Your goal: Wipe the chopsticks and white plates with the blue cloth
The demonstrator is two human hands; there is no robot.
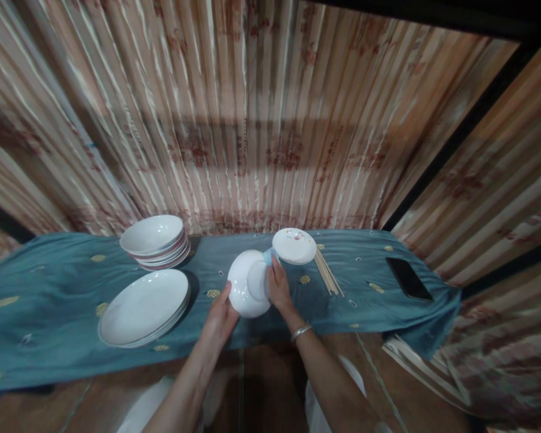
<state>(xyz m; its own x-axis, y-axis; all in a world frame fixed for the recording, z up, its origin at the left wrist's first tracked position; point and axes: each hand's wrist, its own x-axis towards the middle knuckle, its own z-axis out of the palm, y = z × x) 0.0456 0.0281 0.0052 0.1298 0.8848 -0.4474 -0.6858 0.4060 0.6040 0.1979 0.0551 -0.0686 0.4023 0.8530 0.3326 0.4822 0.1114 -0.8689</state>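
A glossy white bowl (pixel 238 279) is held above the front middle of the table, tilted so that its outside and foot ring face me. My left hand (pixel 222 311) grips its rim at the lower left, thumb on the outer wall. In my right hand (pixel 278 285) is a small light blue cloth (pixel 269 257), closed between the fingers and pressed to the bowl's right side by the foot. Part of the cloth is hidden under the fingers. Just behind my right hand lies a white plate (pixel 293 248) with a small flower pattern.
Left on the teal tablecloth (pixel 360 319) stand a stack of white bowls (pixel 155 237) and, nearer, a stack of large white plates (pixel 144 307). Several wooden chopsticks (pixel 327 273) lie right of the flowered plate. A black phone (pixel 409 278) rests farther right. A patterned curtain (pixel 270 120) hangs behind.
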